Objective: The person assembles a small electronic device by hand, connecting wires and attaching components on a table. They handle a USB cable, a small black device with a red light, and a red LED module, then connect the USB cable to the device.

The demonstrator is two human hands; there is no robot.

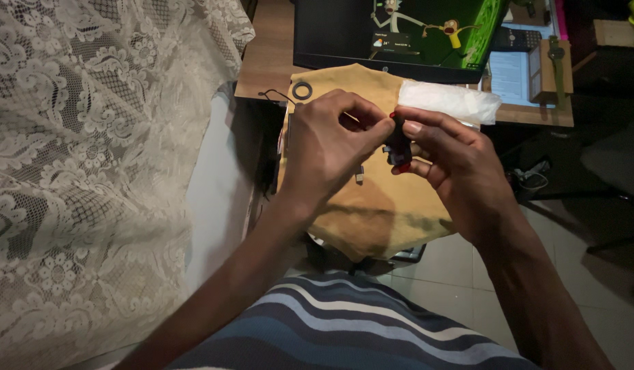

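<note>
Both hands meet over the tan cloth (372,205) — the right hand (461,168) grips a small dark part (399,147) with red bits, the left hand (331,147) pinches its top. A black ring (302,91) lies just beyond the left hand.

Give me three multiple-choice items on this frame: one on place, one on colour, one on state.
1. Where does the black ring lie?
A. on the tan cloth's far left corner
B. on the floor tiles
C. on the lace curtain

2. What colour is the cloth under the hands?
A. blue
B. tan
C. white

3. How is the small dark object held?
A. lying loose on the cloth
B. between both hands
C. in one hand alone

Key: 1 A, it sits by the monitor's edge; 2 B, mustard-tan throughout; 3 B, left hand and right hand both pinch it.
</note>
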